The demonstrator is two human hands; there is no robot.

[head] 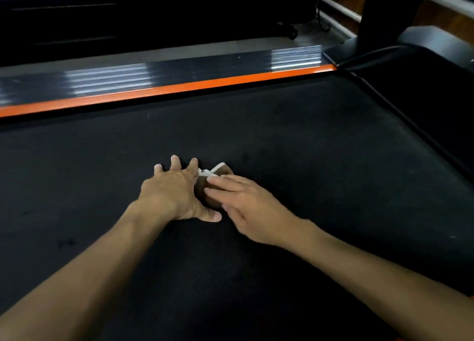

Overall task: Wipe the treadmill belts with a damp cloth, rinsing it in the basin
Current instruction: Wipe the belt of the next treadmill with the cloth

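A black treadmill belt (282, 135) fills nearly the whole view, its matte surface dull and faintly marked with dust and small specks. Nearest the camera, two bare forearms reach forward from the lower corners and meet at the middle of the belt. The left hand (174, 191) lies palm down with its fingers spread and straight, the tips resting on the belt and the thumb stretched out to the right along the surface; it grips nothing. The right hand (246, 207) is laid flat as well, fingers straight and close together, pressing down on a small folded cloth (210, 184), brown with a white edge. The cloth sits between the two hands, mostly under the right fingers, with its left side touching the left hand at the base of the index finger and its white corner poking out beyond the fingertips on the far side. Further off, an orange trim strip (166, 89) runs along the belt's far edge, and behind it a glossy dark side rail (179, 71) catches streaked reflections. At the right, a black cable (384, 102) crosses the belt's end beside the dark motor cover (423, 89). Beyond lies a blurred floor and dark equipment.
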